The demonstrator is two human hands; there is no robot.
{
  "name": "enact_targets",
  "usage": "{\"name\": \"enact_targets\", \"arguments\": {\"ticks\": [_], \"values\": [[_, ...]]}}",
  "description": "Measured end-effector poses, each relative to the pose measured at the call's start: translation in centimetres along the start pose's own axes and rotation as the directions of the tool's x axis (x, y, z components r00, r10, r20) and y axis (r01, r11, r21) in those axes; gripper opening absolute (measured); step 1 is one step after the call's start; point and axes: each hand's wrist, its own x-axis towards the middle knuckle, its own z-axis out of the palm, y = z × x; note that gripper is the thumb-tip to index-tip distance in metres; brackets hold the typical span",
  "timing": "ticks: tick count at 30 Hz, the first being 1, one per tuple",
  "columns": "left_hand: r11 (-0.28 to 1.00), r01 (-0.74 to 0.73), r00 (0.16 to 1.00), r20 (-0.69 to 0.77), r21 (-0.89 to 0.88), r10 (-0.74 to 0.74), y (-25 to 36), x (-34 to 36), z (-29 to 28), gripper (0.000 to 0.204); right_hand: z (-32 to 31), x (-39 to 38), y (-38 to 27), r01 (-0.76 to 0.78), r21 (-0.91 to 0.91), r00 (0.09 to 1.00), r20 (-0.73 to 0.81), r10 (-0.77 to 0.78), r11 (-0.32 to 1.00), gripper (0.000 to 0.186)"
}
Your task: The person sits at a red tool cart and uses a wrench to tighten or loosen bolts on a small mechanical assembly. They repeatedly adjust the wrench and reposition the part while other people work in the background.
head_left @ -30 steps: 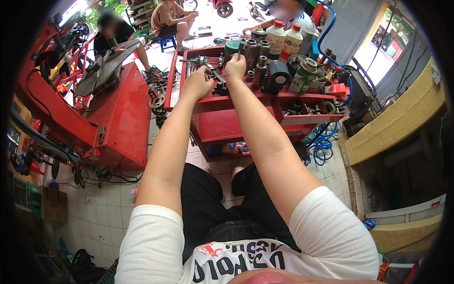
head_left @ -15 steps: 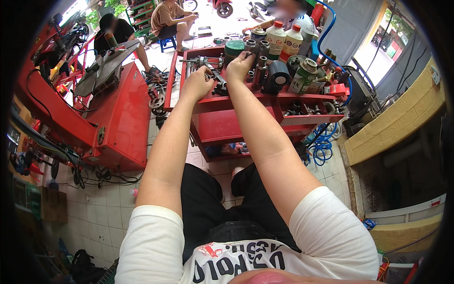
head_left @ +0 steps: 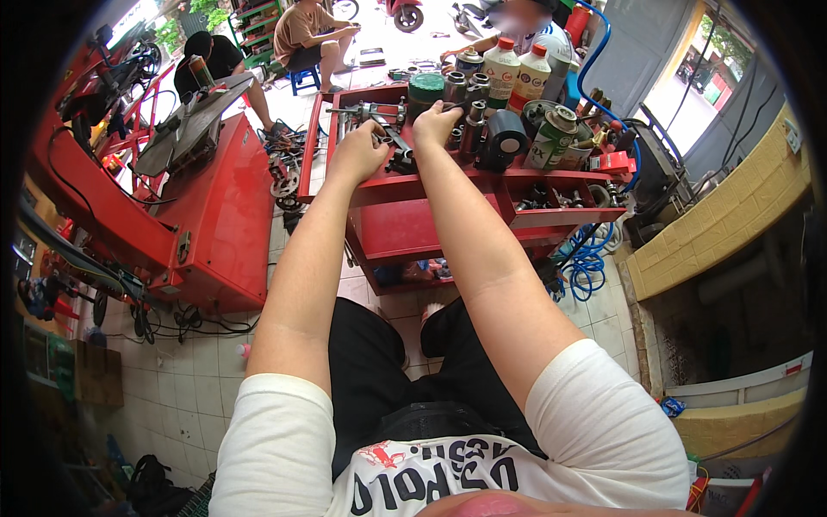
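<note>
Both my hands reach into the top tray of a red tool cart (head_left: 405, 188). My left hand (head_left: 362, 155) is over the tray's left part, fingers curled down among metal tools. What it grips, if anything, is hidden. Beside it lies a long metal puller-like tool (head_left: 372, 112). My right hand (head_left: 435, 127) is closed, thumb and fingers together, between a green-lidded jar (head_left: 426, 89) and several upright metal sockets (head_left: 472, 127). Something dark shows at its fingertips, too small to name. A black cylinder (head_left: 502, 142) stands right of the sockets.
White bottles with red caps (head_left: 501, 69) and a green-and-white spray can (head_left: 553, 138) crowd the tray's right side. A small compartment (head_left: 551, 200) holds metal parts. A red machine (head_left: 226, 215) stands left. A blue hose (head_left: 587, 269) coils at right. Other people sit beyond the cart.
My right hand has shifted very slightly, its fingertips a little lower. My left hand stays nearly in place. The person at the far left has bent the head lower.
</note>
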Motion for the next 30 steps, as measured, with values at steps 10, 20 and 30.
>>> {"name": "enact_targets", "arguments": {"ticks": [10,20,30], "values": [[1.0,0.007,1.0,0.003,0.011,-0.007,-0.1,0.2,0.1,0.032,0.4,0.0,1.5,-0.033,-0.085,0.979,0.197,0.049,0.996,0.021],[1.0,0.012,1.0,0.016,-0.003,-0.012,-0.2,0.1,0.0,0.03,1.2,0.5,2.8,0.042,0.061,0.937,0.344,-0.06,0.997,0.015],[1.0,0.005,1.0,0.03,-0.014,-0.005,0.1,0.5,0.4,0.029,1.2,1.2,3.2,0.233,-0.039,0.96,0.171,-0.224,0.972,0.018]]}}
